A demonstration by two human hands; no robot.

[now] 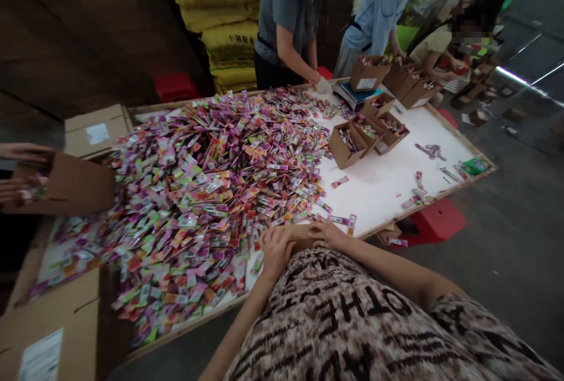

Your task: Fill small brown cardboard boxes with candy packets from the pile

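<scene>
My left hand [275, 250] and my right hand [328, 232] are both at the table's near edge, close against my patterned shirt. Between them is a small brown cardboard box [301, 231]. The left fingers curl over its left end, and the right hand lies on its right end with the fingers closed. A huge heap of colourful small sachets [207, 187] covers the left half of the white table [388, 181] and reaches right up to both hands. A few loose sachets [346, 220] lie just beyond my right hand.
Open small boxes holding sachets [352, 143] stand mid-table, with more boxes [399, 81] at the far end. Another person's hands hold a brown box [66, 184] at the left. A person's gloved hand [324, 84] works at the far side, with two more people nearby. Large cartons [48, 322] and a red stool [436, 219] flank the table.
</scene>
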